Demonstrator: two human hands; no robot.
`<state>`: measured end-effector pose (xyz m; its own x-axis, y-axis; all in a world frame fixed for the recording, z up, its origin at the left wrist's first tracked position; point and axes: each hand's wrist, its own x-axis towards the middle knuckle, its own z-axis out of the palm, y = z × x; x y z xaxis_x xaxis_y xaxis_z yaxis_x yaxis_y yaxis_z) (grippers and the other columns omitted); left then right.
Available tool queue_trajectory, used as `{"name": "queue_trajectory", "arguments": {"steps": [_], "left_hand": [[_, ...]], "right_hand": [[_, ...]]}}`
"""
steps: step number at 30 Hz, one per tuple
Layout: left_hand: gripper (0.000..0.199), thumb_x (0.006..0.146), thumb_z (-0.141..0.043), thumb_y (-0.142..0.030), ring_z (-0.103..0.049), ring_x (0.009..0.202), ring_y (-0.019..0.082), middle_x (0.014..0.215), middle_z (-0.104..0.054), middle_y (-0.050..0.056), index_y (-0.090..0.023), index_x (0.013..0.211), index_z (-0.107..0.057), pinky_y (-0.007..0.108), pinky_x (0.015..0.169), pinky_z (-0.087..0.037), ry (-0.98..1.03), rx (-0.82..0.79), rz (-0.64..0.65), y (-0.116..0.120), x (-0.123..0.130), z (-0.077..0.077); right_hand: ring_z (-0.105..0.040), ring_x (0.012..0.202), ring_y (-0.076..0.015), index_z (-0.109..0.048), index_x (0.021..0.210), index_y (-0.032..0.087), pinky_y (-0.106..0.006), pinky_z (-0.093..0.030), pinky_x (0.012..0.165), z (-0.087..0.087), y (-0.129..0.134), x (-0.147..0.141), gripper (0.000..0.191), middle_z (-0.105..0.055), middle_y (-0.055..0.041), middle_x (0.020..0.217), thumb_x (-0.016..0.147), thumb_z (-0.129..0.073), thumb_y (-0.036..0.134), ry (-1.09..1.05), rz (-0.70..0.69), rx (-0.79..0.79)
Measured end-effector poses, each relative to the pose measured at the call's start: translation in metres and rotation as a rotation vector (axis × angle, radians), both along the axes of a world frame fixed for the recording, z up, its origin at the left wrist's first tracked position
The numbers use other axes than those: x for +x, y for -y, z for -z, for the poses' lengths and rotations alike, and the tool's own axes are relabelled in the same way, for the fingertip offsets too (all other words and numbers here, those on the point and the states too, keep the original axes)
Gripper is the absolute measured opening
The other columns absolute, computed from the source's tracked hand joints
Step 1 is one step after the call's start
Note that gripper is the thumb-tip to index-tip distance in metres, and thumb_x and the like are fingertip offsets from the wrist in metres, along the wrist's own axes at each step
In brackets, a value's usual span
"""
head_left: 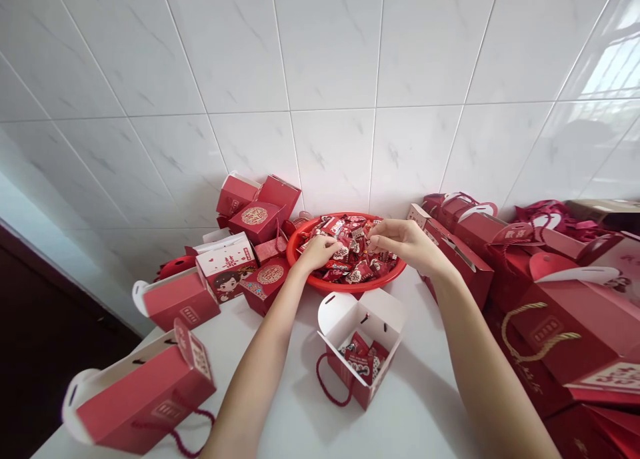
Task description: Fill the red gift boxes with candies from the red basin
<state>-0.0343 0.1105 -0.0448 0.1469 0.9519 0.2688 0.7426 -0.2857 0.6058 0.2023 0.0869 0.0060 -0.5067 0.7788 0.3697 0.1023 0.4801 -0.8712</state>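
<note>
A red basin (345, 287) full of red wrapped candies (357, 245) stands against the wall. My left hand (320, 251) is over its left side, thumb and fingers pinched together at the candies; what they hold, if anything, is too small to tell. Above the basin's right side is my right hand (400, 240), its fingers curved and a gap between thumb and fingertips, with nothing visible in it. In front of the basin, between my forearms, an open red gift box (363, 379) with a white inside and a dark red cord handle contains several red packets (364, 360).
Several red and white gift boxes (183, 299) stand at the left, and an open one (150, 395) lies nearer the front left. More red boxes (555, 319) crowd the right side. A tiled wall (330, 59) rises behind the white table (295, 412).
</note>
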Motion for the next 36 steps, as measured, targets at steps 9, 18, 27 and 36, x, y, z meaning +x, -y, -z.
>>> {"name": "queue_trajectory", "arguments": {"steps": [9,18,27,36], "left_hand": [[0.042,0.085,-0.055,-0.056,-0.049,0.066,0.015,0.065,-0.051,-0.001,-0.019,0.063,-0.051,0.028,0.066,-0.04,0.28,0.047,0.169,0.033,0.007,-0.02],[0.03,0.087,-0.058,-0.042,-0.066,0.084,0.02,0.096,-0.075,0.004,-0.019,0.098,-0.074,0.026,0.071,-0.046,-0.301,-0.301,0.294,0.119,0.021,-0.067],[0.06,0.072,-0.069,-0.055,-0.063,0.098,0.024,0.114,-0.068,0.005,-0.023,0.124,-0.066,0.026,0.073,-0.046,-0.483,-0.465,0.234,0.14,0.0,-0.066],[0.081,0.059,-0.084,-0.059,-0.06,0.115,0.025,0.129,-0.065,0.004,-0.028,0.131,-0.063,0.025,0.091,-0.045,-0.482,-0.455,0.418,0.161,-0.003,-0.079]], "right_hand": [[-0.07,0.082,-0.022,-0.069,0.085,0.019,-0.038,-0.057,0.08,-0.006,0.007,0.004,0.03,-0.074,-0.006,0.084,0.079,-0.069,0.047,0.038,0.073,0.048],[-0.064,0.077,-0.0191,-0.069,0.084,0.018,-0.031,-0.049,0.069,-0.026,0.038,0.018,0.029,-0.072,-0.0052,0.083,0.086,-0.06,0.046,0.335,0.008,0.157],[-0.065,0.095,-0.0285,-0.066,0.114,0.02,-0.031,-0.048,0.07,-0.02,0.072,0.028,0.058,-0.069,-0.0115,0.113,0.071,-0.076,0.057,0.977,-0.024,-0.022],[-0.064,0.093,-0.028,-0.066,0.122,0.021,-0.033,-0.049,0.072,-0.022,0.1,0.034,0.069,-0.069,-0.0102,0.102,0.069,-0.076,0.064,0.93,-0.092,0.04]]}}
